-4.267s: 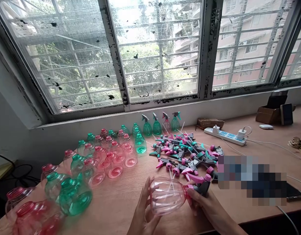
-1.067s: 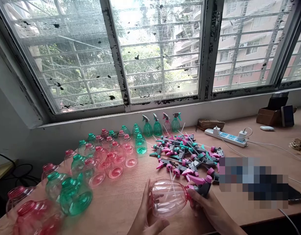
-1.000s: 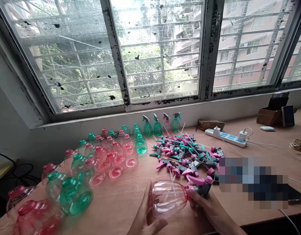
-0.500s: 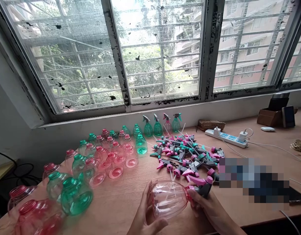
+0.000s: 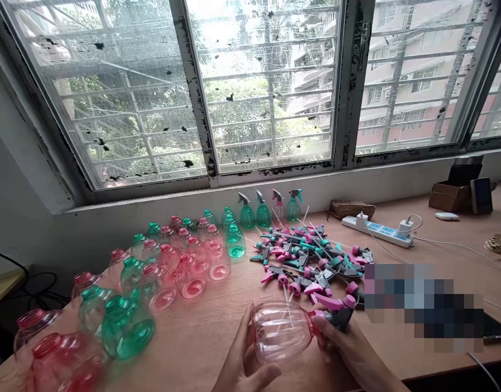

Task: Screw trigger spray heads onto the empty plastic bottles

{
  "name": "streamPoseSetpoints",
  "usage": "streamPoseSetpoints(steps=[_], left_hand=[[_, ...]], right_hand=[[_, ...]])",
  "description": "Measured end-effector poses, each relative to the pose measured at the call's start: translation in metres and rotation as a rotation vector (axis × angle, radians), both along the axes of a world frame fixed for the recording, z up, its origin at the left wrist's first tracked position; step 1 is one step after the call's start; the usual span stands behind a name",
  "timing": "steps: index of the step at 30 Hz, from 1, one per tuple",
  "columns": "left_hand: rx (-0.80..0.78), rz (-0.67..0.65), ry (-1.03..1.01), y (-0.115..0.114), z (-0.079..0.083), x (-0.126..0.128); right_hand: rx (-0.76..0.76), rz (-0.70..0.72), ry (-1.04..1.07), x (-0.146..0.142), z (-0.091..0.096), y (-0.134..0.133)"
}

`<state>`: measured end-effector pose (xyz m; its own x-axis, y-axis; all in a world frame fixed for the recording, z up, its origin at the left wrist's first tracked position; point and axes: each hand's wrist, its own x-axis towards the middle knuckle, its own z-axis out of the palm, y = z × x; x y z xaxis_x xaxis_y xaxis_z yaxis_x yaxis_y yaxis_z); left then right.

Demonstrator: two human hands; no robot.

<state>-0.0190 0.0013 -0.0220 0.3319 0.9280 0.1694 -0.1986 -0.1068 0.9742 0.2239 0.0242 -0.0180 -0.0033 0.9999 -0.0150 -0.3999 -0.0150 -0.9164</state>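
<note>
Translucent pink ribbed plastic bottle (image 5: 280,335) is held on its side over near part of brown wooden counter (image 5: 193,340). Base is cupped by left hand (image 5: 246,356), grip closed around it; pink-and-black plastic trigger sprayer (image 5: 343,317) at bottle neck is clamped in grip of right hand (image 5: 340,343). Beyond, loose pink, teal and black plastic sprayers (image 5: 311,253) are heaped. Open pink and green translucent bottles (image 5: 189,277) are grouped to left. Four sprayer-topped bottles (image 5: 262,215) are lined up by white wall (image 5: 177,200).
</note>
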Motion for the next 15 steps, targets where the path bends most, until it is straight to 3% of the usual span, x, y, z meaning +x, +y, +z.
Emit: streamPoseSetpoints(steps=[6, 15], left_hand=[[0.143, 0.049, 0.083, 0.005, -0.009, 0.002], [0.009, -0.022, -0.009, 0.002, -0.009, -0.002]], right_hand=[[0.035, 0.027, 0.016, 0.001, 0.002, 0.001], [-0.027, -0.019, 0.014, -0.001, 0.001, -0.001]])
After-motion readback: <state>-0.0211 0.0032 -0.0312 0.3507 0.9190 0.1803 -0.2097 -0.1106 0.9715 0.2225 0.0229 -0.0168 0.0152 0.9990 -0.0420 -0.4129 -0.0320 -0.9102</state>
